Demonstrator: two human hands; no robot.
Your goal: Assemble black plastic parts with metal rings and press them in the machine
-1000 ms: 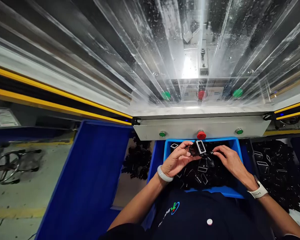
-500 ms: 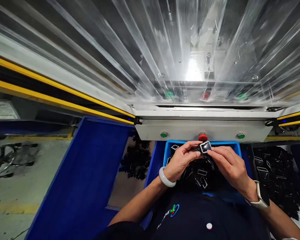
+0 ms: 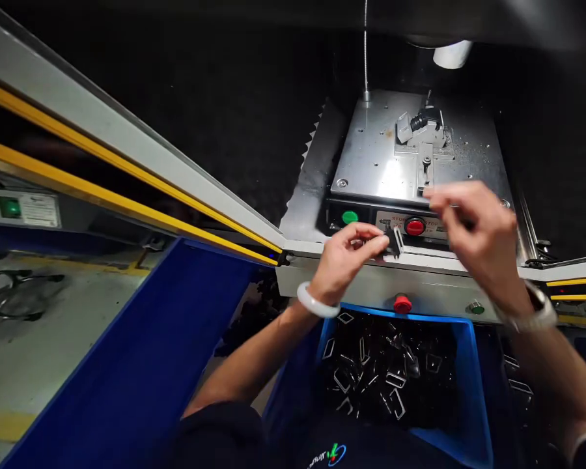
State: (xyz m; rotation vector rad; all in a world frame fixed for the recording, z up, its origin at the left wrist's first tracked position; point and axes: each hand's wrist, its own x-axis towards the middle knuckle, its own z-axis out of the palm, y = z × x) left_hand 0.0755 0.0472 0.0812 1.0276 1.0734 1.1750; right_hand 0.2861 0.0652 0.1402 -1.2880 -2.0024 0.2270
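Between its thumb and fingers my left hand (image 3: 344,257) holds a small black part with a light rectangular rim (image 3: 396,242), over the machine's front edge. My right hand (image 3: 483,234) is raised to the right of it, blurred, its fingers bent above the front of the metal plate (image 3: 371,150). Whether anything is between those fingers cannot be made out. Farther back on the plate, another black part (image 3: 426,118) sits in a metal fixture (image 3: 426,138).
A blue bin (image 3: 476,384) of black rimmed parts stands below the machine front. Red (image 3: 415,227) and green (image 3: 350,217) buttons line the plate's front. Yellow-striped posts flank the opening. A large blue container (image 3: 127,339) is at the left.
The clear curtain-like cover no longer blocks the view of the plate and fixture. Both hands have moved up and forward from above the bin, and my right hand has separated from the held part.
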